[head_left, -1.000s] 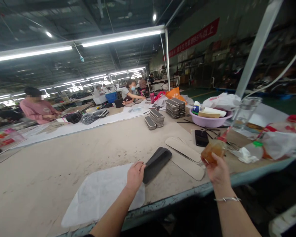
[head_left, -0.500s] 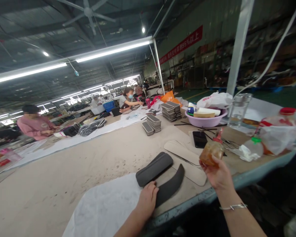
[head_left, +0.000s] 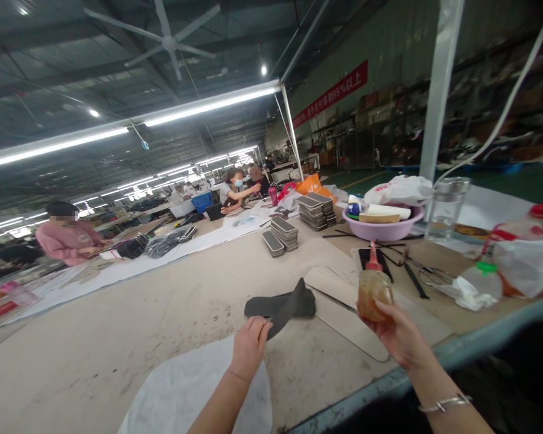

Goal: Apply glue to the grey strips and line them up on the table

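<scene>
My left hand [head_left: 250, 346] pinches the near end of a curved dark strip [head_left: 284, 316], whose far tip lies over a dark rounded piece [head_left: 259, 306] on the table. My right hand [head_left: 396, 331] is wrapped round a jar of amber-brown stuff [head_left: 373, 294], held up near the table's right edge. A red-handled tool [head_left: 373, 258] sticks up out of the jar. Pale rounded panels [head_left: 355, 328] lie between my hands. A white sheet [head_left: 199, 392] lies under my left forearm.
Stacks of grey oblong pieces [head_left: 284, 234] stand farther back. At the right are a purple basin [head_left: 384, 230], a glass [head_left: 446, 211], a phone [head_left: 384, 271], wire-like tools and a green-capped bottle [head_left: 486, 283]. A person in pink [head_left: 67, 241] is at the left; another sits beyond.
My left hand has moved left and up with the dark strip, which now crosses the dark piece. The jar has shifted slightly left and stands more upright in my right hand.
</scene>
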The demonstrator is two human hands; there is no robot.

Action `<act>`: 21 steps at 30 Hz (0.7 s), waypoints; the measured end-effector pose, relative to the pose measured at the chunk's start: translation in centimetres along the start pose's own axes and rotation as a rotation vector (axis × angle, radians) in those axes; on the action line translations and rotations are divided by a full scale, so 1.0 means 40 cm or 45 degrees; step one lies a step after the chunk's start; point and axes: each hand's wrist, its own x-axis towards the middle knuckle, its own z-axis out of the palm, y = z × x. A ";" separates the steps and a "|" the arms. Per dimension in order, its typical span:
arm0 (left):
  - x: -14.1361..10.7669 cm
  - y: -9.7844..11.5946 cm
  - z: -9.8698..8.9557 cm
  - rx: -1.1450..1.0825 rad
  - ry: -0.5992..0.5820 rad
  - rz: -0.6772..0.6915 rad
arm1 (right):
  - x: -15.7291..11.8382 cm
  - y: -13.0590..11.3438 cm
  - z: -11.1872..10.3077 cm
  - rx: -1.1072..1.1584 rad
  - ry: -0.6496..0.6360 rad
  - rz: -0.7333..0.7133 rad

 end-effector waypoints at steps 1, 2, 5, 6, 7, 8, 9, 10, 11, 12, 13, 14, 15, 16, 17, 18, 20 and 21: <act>-0.023 0.008 -0.023 0.014 -0.002 0.109 | -0.003 0.001 0.004 -0.029 -0.010 0.001; -0.048 0.016 -0.045 0.029 -0.015 0.208 | -0.006 0.002 0.009 -0.059 -0.018 0.001; -0.130 0.033 -0.095 0.038 -0.110 0.417 | -0.019 0.008 0.023 -0.138 -0.030 0.004; -0.156 0.037 -0.105 0.025 -0.146 0.450 | -0.025 0.012 0.027 -0.161 -0.029 -0.001; -0.179 0.039 -0.112 0.008 -0.180 0.462 | -0.030 0.016 0.030 -0.184 -0.030 -0.006; -0.201 0.039 -0.116 -0.011 -0.214 0.455 | -0.035 0.020 0.033 -0.211 -0.039 -0.010; -0.220 0.038 -0.118 -0.031 -0.246 0.431 | -0.041 0.025 0.035 -0.239 -0.055 -0.009; -0.237 0.036 -0.119 -0.050 -0.278 0.396 | -0.046 0.029 0.037 -0.268 -0.076 -0.002; -0.251 0.033 -0.119 -0.071 -0.310 0.354 | -0.052 0.032 0.040 -0.294 -0.098 0.014; -0.262 0.030 -0.120 -0.094 -0.342 0.313 | -0.059 0.035 0.044 -0.316 -0.115 0.036; -0.271 0.028 -0.122 -0.118 -0.372 0.273 | -0.067 0.037 0.050 -0.337 -0.128 0.061; -0.277 0.028 -0.125 -0.143 -0.395 0.234 | -0.076 0.040 0.057 -0.352 -0.134 0.085; -0.281 0.030 -0.128 -0.167 -0.410 0.192 | -0.087 0.044 0.065 -0.363 -0.134 0.110; -0.282 0.036 -0.133 -0.192 -0.413 0.146 | -0.102 0.049 0.075 -0.370 -0.129 0.134; -0.282 0.046 -0.138 -0.226 -0.396 0.091 | -0.119 0.057 0.084 -0.374 -0.123 0.159; -0.281 0.061 -0.142 -0.281 -0.358 0.020 | -0.141 0.068 0.093 -0.372 -0.118 0.186; -0.275 0.106 -0.145 -0.489 -0.256 -0.207 | -0.194 0.099 0.108 -0.363 -0.128 0.263; -0.272 0.133 -0.144 -0.659 -0.226 -0.368 | -0.225 0.117 0.114 -0.360 -0.150 0.315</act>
